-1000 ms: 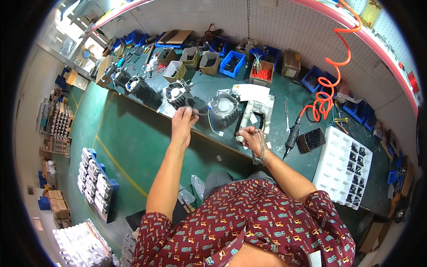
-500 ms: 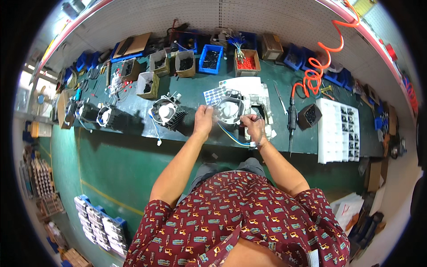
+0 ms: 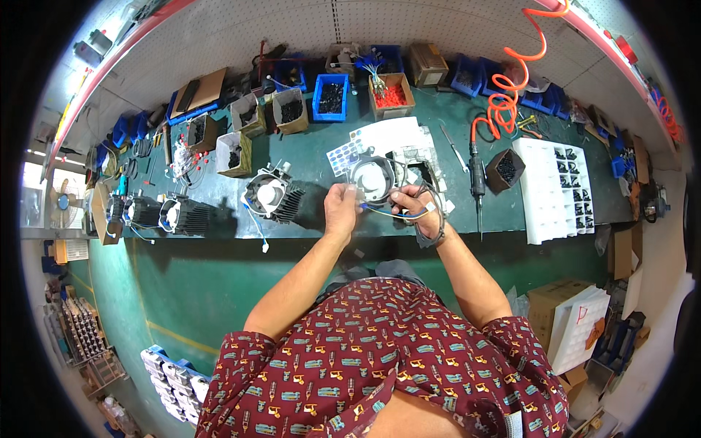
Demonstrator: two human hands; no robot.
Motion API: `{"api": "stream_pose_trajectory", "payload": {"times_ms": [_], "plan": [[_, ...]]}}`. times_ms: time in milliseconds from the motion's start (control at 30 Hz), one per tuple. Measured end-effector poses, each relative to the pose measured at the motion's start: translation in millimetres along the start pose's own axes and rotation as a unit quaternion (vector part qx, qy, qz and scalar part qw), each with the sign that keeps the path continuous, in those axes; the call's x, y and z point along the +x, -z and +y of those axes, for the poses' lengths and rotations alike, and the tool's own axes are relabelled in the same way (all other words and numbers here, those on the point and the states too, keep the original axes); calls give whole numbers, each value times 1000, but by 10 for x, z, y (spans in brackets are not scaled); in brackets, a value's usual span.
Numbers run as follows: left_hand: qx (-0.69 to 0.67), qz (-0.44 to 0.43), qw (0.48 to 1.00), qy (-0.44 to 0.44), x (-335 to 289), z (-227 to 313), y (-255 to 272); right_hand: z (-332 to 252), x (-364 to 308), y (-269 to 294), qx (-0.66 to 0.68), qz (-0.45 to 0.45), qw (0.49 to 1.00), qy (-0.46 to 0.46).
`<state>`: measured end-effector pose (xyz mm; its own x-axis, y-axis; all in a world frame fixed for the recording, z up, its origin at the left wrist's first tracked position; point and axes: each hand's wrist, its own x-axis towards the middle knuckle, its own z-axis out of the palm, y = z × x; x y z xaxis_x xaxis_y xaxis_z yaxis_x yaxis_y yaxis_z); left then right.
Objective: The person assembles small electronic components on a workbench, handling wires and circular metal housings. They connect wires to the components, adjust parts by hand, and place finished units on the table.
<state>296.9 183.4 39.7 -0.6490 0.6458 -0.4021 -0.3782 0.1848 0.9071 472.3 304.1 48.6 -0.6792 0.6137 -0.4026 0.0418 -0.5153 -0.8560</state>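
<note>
A motor housing [image 3: 374,179] with a white round centre lies on the bench in front of me. My left hand [image 3: 341,210] is closed at its near left edge, fingertips pinching the end of thin coloured wires [image 3: 394,214]. These wires, blue and yellow among them, run across to my right hand [image 3: 414,203]. That hand is closed round a dark cable [image 3: 431,237], which loops over the wrist. Whether the wires join the motor is hidden by the fingers. A pale metal casting [image 3: 422,162] with a dark opening lies just beyond my right hand.
Finned motors [image 3: 272,196] with loose leads stand to the left. Small bins of black parts and a box of red parts [image 3: 392,98] line the back. A screwdriver on an orange coiled hose [image 3: 477,175], a dark box [image 3: 504,170] and a white tray [image 3: 539,197] are on the right.
The coloured wires have swung up from hanging below the motor to lie between my hands. The dark cable now shows looped at my right wrist. My view has shifted slightly.
</note>
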Motion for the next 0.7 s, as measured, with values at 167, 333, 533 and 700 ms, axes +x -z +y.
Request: {"api": "stream_pose_trajectory", "payload": {"times_ms": [167,333,533,700], "plan": [[18,94,994,-50,120,58,219,-82,48,116,76,32,997,2],[81,41,994,66,221,85,221,26,239,131,54,35,998,-7],[185,21,981,47,380,-106,197,15,309,187,-9,9,999,-31],[181,40,983,-12,516,-359,320,-42,321,95,-22,17,998,-50]]}}
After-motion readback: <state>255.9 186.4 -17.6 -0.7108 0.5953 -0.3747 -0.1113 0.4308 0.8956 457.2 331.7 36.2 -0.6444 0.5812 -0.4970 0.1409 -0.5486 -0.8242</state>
